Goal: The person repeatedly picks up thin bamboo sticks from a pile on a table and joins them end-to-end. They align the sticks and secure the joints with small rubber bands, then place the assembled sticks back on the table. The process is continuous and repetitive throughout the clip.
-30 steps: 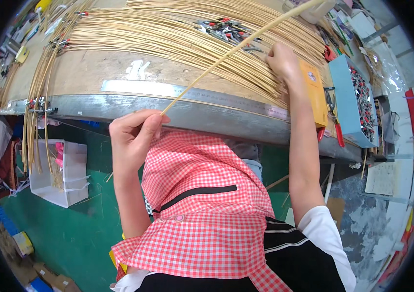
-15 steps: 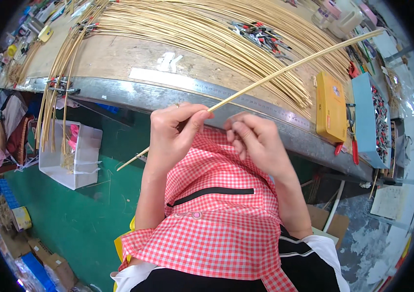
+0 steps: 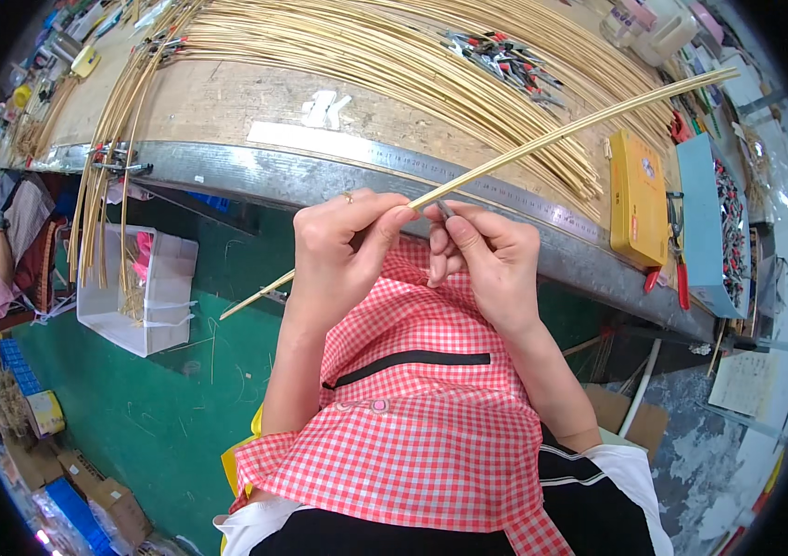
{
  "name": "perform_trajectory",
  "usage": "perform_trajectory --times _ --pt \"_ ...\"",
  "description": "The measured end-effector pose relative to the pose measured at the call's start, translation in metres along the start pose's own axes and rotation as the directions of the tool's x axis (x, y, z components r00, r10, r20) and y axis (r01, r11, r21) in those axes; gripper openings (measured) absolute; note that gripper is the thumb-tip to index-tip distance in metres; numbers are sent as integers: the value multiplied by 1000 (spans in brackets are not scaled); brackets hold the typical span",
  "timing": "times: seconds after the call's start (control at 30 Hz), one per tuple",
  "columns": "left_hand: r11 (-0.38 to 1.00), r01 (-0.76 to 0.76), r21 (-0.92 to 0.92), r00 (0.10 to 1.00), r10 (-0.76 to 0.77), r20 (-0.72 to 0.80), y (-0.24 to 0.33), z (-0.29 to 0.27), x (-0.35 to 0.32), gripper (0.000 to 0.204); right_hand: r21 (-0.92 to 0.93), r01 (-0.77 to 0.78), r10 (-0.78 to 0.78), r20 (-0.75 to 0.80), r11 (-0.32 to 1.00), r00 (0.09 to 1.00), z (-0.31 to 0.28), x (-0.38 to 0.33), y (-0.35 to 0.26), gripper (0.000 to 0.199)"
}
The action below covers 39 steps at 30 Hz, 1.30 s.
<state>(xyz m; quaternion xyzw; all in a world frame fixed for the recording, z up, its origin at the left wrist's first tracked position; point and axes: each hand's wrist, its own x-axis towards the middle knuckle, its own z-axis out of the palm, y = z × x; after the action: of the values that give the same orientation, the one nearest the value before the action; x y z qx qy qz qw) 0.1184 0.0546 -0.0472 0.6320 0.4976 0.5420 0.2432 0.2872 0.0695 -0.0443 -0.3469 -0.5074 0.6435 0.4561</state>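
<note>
From my feed, the long wooden worktop (image 3: 227, 102) carries a fan of pale bamboo strips (image 3: 394, 56). One long thin pale strip (image 3: 579, 128) slants over its metal edge; it looks light, springy, splintery. My left hand (image 3: 343, 246) pinches it mid-length, and my right hand (image 3: 487, 255) closes its grip on a small dark tool (image 3: 445, 209).

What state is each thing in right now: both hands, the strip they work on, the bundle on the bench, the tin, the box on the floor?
left hand: pinching the bamboo strip
right hand: fingertips closed on a small dark tool at the strip
bamboo strip: held slanted over the bench edge
strip bundle: lying spread on the workbench
yellow tin: shut, flat on the bench
white box: open, on the green floor
</note>
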Motion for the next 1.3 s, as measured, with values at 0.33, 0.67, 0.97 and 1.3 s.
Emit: perform_trajectory --times 0.33,0.67,0.97,1.3 --pt "999 10 40 1000 -10 -18 1 2 0 5 48 20 -17 -68 999 998 5 -3 6 20" --pt "997 -30 74 1000 30 1 5 4 1 4 65 0 7 -101 998 995 8 -3 6 18" --pt "994 99 -56 988 -92 124 -5 -4 2 9 -145 187 -202 -96 972 975 0 2 1 18" --pt "958 192 -214 979 -171 114 -9 -25 6 20 127 153 -137 -125 980 983 -32 3 -3 13"
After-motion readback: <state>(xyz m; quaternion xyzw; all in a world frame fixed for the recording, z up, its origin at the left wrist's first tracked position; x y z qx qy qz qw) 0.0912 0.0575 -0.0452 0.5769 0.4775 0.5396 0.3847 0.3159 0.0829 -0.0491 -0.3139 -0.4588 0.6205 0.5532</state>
